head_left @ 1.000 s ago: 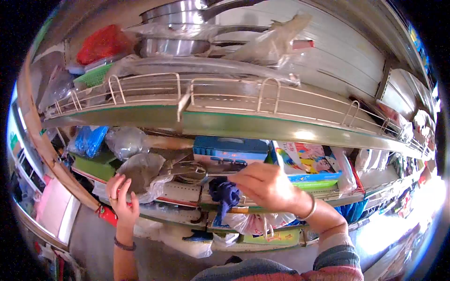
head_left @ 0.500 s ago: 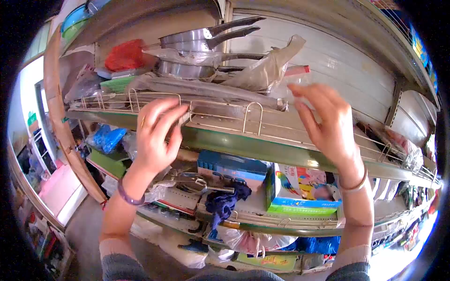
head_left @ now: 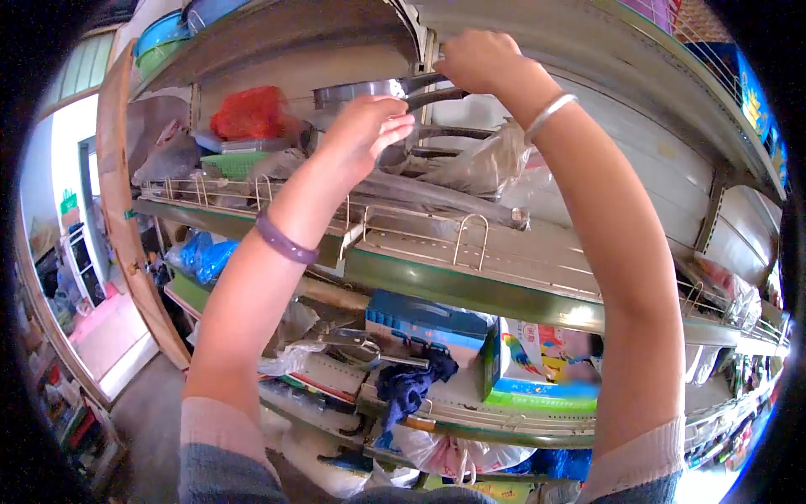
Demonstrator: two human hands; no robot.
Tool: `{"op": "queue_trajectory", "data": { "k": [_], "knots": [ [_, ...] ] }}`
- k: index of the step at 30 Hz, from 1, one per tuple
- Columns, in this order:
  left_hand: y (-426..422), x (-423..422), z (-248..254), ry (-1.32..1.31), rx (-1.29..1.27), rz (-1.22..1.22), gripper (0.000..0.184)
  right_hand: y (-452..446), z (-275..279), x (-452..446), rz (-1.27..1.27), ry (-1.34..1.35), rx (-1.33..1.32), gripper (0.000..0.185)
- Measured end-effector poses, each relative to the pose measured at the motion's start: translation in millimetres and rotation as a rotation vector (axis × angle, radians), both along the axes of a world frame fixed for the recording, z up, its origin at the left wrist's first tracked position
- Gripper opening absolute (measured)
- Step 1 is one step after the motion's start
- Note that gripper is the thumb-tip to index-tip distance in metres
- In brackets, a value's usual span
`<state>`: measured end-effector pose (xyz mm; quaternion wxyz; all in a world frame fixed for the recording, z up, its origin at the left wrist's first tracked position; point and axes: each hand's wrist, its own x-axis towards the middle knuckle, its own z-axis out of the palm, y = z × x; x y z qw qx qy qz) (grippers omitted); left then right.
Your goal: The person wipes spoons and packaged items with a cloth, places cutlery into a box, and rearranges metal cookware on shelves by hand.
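Observation:
A stack of metal saucepans with long dark handles stands on the upper shelf. My right hand (head_left: 483, 63) is closed round the handle end of the top saucepan (head_left: 357, 91). My left hand (head_left: 361, 139) is in front of the stack, close against the pans' near side, with its fingers stretched to the right and slightly bent. It hides much of the lower pans, and whether it touches metal I cannot tell. Below the upper handles, another dark handle (head_left: 457, 132) sticks out to the right, above a crumpled plastic wrapping (head_left: 487, 164).
A wire rail (head_left: 420, 244) runs along the shelf's front edge. Left of the pans are a red bag (head_left: 248, 113) and a green basket (head_left: 235, 164). The lower shelf holds a blue box (head_left: 428, 319), a colourful box (head_left: 541, 361) and a dark blue cloth (head_left: 411, 386).
Both hands have moved up and inward to the pans. My right hand has taken hold of the top saucepan's handle; my left hand has come in front of the stack. The view has shifted slightly.

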<state>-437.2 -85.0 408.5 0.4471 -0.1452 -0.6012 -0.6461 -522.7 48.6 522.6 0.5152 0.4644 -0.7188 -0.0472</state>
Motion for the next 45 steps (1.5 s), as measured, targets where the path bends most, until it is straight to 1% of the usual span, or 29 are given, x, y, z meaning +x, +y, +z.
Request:
{"op": "queue_trajectory", "data": {
  "k": [2,3,6,7,10,13,16,19,22,23,25,26,27,30,33,34,35,38,39,40,42,43,44,45],
  "knots": [
    [-6,-12,5,-0.019,0.007,-0.053,0.024,-9,5,-11,0.035,-0.063,0.0,0.042],
    [-6,-16,5,-0.003,0.035,-0.055,0.021,-11,6,-13,0.058,-0.087,0.002,0.04],
    [-6,-25,8,0.01,0.065,-0.094,0.024,-20,12,-13,-0.065,-0.321,0.104,0.037],
    [-6,-26,7,0.001,0.08,-0.084,0.028,-19,8,-16,-0.01,-0.219,0.063,0.033],
    [-4,-30,8,-0.008,0.084,-0.046,0.029,-17,4,-23,0.081,-0.191,-0.003,0.033],
    [-10,-33,8,0.007,0.118,-0.063,0.029,-14,-3,-19,0.091,-0.172,-0.091,0.03],
    [-11,-35,11,0.014,0.18,-0.084,0.033,-10,-11,-15,0.101,-0.079,-0.155,0.026],
    [-10,-32,13,0.025,0.176,-0.103,0.044,-7,-18,-11,0.094,-0.086,-0.206,0.025],
    [-9,-30,13,0.037,0.156,-0.121,0.055,-4,-27,-13,0.142,0.006,-0.285,0.026],
    [-6,-28,12,0.033,0.15,-0.107,0.063,-2,-29,-12,0.14,0.004,-0.282,0.027],
    [-2,-26,12,0.004,0.166,-0.065,0.052,0,-30,-12,0.135,0.001,-0.277,0.029],
    [2,-23,12,-0.011,0.174,-0.045,0.047,1,-29,-13,0.14,-0.029,-0.277,0.029],
    [3,-21,13,-0.024,0.15,-0.044,0.051,1,-28,-14,0.145,-0.058,-0.278,0.029],
    [1,-20,14,-0.012,0.117,-0.018,0.054,2,-17,-19,0.182,-0.212,-0.283,0.031],
    [-5,-16,13,-0.012,0.084,-0.041,0.074,4,-5,-24,0.224,-0.352,-0.285,0.032],
    [-6,-15,13,-0.003,0.09,-0.038,0.074,6,-3,-25,0.236,-0.39,-0.286,0.033],
    [-4,-12,13,0.006,0.098,-0.036,0.074,10,-4,-23,0.292,-0.347,-0.295,0.036],
    [7,2,13,0.062,0.111,-0.019,0.074,22,-9,-14,0.391,-0.189,-0.313,0.036],
    [9,8,14,0.089,0.095,-0.031,0.07,27,-12,-4,0.436,-0.108,-0.287,0.035],
    [10,14,13,0.115,0.087,-0.038,0.067,33,-17,10,0.381,-0.103,-0.272,0.035],
    [23,39,7,0.154,0.036,-0.026,0.058,28,-24,9,0.491,0.042,-0.289,0.03],
    [28,51,2,0.183,-0.051,0.009,0.056,23,-35,16,0.639,-0.045,-0.265,0.028],
    [31,61,-6,0.287,0.065,-0.23,0.033,20,-49,26,0.783,-0.14,-0.248,0.027],
    [35,79,-15,0.324,-0.031,-0.256,0.041,20,-64,40,0.923,-0.236,-0.238,0.025]
  ]
}}
